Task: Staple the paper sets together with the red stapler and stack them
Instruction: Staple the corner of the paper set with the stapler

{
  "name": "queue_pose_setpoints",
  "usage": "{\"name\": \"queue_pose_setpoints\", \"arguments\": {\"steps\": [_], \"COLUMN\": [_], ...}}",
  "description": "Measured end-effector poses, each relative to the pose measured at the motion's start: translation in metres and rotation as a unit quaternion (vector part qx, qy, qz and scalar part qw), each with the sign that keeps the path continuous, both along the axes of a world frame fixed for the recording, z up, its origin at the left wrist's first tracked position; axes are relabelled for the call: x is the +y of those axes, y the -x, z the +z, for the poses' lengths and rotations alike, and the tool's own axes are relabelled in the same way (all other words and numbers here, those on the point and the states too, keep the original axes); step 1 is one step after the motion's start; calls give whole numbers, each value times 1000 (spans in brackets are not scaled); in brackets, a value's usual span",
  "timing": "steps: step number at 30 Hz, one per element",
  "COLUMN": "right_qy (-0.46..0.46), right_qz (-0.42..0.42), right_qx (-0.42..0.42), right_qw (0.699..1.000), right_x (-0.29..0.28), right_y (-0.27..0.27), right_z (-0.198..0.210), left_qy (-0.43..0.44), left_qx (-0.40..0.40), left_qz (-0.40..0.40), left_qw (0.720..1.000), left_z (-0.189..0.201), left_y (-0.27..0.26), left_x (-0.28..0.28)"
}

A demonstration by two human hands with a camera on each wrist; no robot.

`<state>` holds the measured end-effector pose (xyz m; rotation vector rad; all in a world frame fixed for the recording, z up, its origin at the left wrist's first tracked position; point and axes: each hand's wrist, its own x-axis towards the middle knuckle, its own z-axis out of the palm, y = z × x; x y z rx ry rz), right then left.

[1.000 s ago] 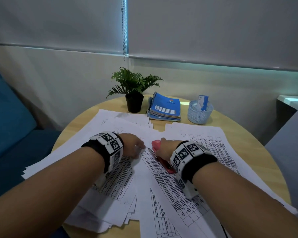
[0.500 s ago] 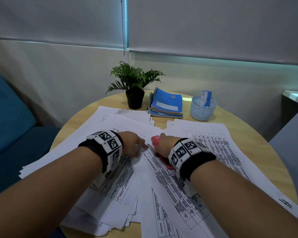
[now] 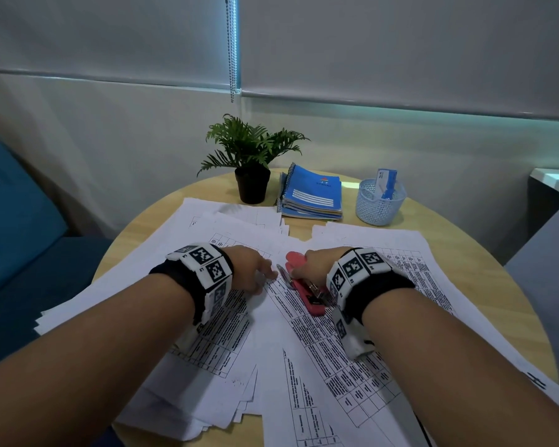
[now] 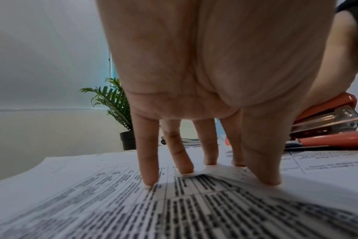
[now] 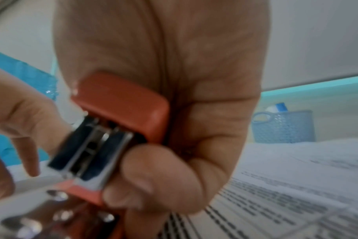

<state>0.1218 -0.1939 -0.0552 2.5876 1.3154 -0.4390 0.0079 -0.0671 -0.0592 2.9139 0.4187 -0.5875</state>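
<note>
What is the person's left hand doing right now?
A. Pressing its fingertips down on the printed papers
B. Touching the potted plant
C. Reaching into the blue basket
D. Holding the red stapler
A. The left hand has its straight fingers planted on the printed papers, which buckle slightly under them, while the right hand grips the red stapler beside it.

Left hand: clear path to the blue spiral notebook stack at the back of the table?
Probably yes. The left hand only presses its fingertips on the printed paper sheets; between it and the blue spiral notebook stack lie flat sheets only. The black-potted green plant stands left of the notebooks.
</note>
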Motion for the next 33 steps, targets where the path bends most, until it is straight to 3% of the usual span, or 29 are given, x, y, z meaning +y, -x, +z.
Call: {"name": "queue_pose_setpoints", "arguments": {"steps": [6, 13, 17, 21, 24, 27, 29, 33], "right_qy": [3, 53, 52, 49, 35, -75, -168, -302], "right_qz": [-46, 20, 13, -45, -100, -209, -215, -170], "right_qx": [38, -9, -56, -87, -59, -34, -42, 146], "right_qw": [998, 998, 997, 994, 993, 974, 961, 927], "right_x": [7, -17, -46, -71, -79, -71, -59, -35], "right_y": [-5, -13, -34, -54, -58, -56, -49, -23], "right_z": [-5, 5, 4, 0, 2, 9, 14, 15], "left_qy": [-14, -9, 16, -24, -30, -42, -31, 25], "left_qx": [0, -4, -32, -34, -24, -23, -31, -106], "left_qz": [-15, -23, 38, 106, 123, 124, 124, 144], "left_qw": [1000, 1000, 999, 993, 992, 991, 991, 983], "left_z": [-2, -1, 4, 3, 7, 15, 17, 16], "left_y": [-1, 0, -1, -3, -9, -12, -13, -13], "left_x": [2, 1, 0, 0, -5, -11, -12, -10]}}
